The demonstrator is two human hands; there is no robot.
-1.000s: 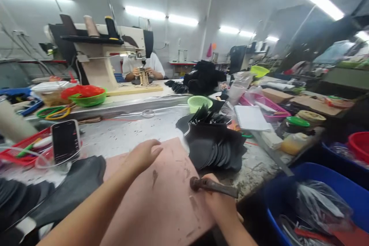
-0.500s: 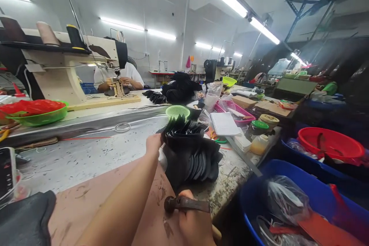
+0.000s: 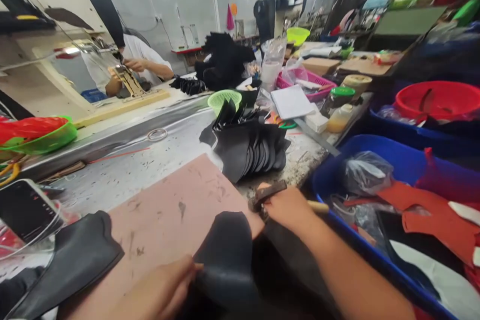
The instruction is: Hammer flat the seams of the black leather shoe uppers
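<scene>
My left hand (image 3: 176, 280) pinches the edge of a black leather piece (image 3: 227, 250) low in the middle of the head view, over the near edge of a pink board (image 3: 161, 210). My right hand (image 3: 287, 205) is wrapped round a hammer (image 3: 268, 194), its dark head beside the board's right corner and its wooden handle end showing to the right. Beyond the board stands a fanned stack of black pieces (image 3: 251, 150). At the lower left lie more black pieces (image 3: 75, 255), next to a phone (image 3: 28, 210).
Blue bins (image 3: 337, 165) with scraps stand at the right, near a red basin (image 3: 438, 100). A green basket (image 3: 225, 100), a notebook (image 3: 292, 101) and jars (image 3: 339, 117) sit beyond the stack. Across the table a person (image 3: 142, 55) works at a sewing machine (image 3: 56, 55).
My left hand has come back from the stack to the near edge, now with a black piece. The view has tilted down, and my right hand with the hammer appears further right.
</scene>
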